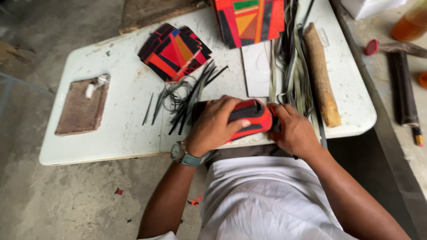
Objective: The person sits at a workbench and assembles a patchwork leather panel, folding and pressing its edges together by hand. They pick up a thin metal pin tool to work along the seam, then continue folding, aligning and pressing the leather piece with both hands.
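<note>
My left hand (pixel 216 124) lies over a folded red, orange and black patchwork piece (pixel 252 116) at the near edge of the white table (pixel 120 133), its thumb across the top. My right hand (pixel 294 132) grips the same piece from its right end. A wristwatch sits on my left wrist. Thin black strips (pixel 191 95) lie scattered just left of my left hand.
Red and black patchwork pieces (pixel 174 52) lie fanned at the table's middle, and a bigger colourful panel (pixel 249 20) at the back. A white sheet (pixel 257 69), long dark straps (pixel 291 62) and a wooden stick (pixel 321 73) lie at the right. A brown pad (pixel 83 106) is at left.
</note>
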`<state>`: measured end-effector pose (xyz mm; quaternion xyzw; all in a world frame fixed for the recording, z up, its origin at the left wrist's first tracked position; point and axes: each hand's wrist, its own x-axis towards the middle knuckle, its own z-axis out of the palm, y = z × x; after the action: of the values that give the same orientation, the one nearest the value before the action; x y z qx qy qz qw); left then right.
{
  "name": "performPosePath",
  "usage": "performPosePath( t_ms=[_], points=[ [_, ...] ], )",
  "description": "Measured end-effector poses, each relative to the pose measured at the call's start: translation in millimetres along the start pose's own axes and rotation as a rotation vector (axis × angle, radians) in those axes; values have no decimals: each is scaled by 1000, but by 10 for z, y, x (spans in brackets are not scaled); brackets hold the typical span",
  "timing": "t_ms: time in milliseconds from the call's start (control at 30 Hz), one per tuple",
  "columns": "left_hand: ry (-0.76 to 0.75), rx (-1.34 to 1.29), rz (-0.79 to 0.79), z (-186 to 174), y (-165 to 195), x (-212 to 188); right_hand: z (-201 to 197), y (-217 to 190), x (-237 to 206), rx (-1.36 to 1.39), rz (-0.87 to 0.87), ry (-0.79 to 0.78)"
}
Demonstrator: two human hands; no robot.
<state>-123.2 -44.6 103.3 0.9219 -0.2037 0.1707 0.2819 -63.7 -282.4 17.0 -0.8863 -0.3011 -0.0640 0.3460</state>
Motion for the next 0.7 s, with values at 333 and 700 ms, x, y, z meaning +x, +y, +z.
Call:
performPosePath(
  t_ms=[333, 700],
  points=[
    [-62, 8, 44, -75, 2, -92, -244, 208, 95, 317, 219, -166],
    [124, -371, -172, -237, -324, -306, 101, 131, 355, -55, -45, -130]
  ],
)
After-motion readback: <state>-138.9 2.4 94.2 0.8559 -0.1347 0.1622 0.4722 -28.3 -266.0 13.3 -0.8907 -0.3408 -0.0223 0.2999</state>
